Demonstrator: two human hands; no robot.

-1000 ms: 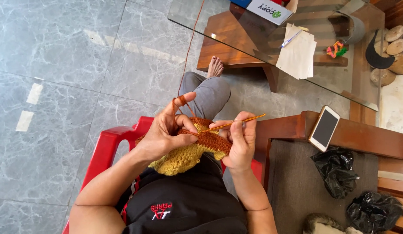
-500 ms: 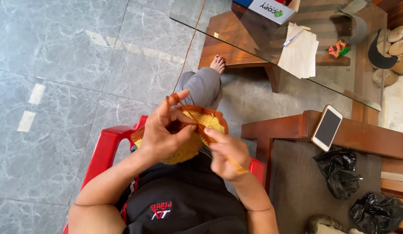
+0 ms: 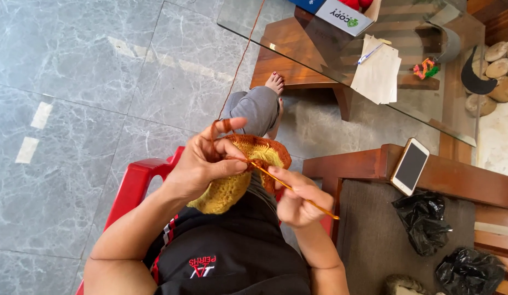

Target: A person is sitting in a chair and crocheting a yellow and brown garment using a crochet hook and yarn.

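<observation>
Left hand [image 3: 202, 164] pinching crochet piece [image 3: 237, 175], rust yarn [image 3: 220, 127] looped over forefinger; right hand [image 3: 297, 198] closed on hook [image 3: 289, 188]. Mid-stitch; next, likely yarn-over and pull-through.

I see a grey marble-tiled floor [image 3: 101, 82] under everything. A red plastic chair [image 3: 136, 183] stands on it, and a wooden-framed, glass-topped desk [image 3: 297, 43]. On the glass lie a stack of white paper sheets [image 3: 377, 76] with a pen [image 3: 370, 53] and a white cardboard box [image 3: 344, 15]. On a brown wooden armrest [image 3: 456, 175] lies a white smartphone [image 3: 410, 166]; two crumpled black plastic bags [image 3: 423, 221] sit nearby.
</observation>
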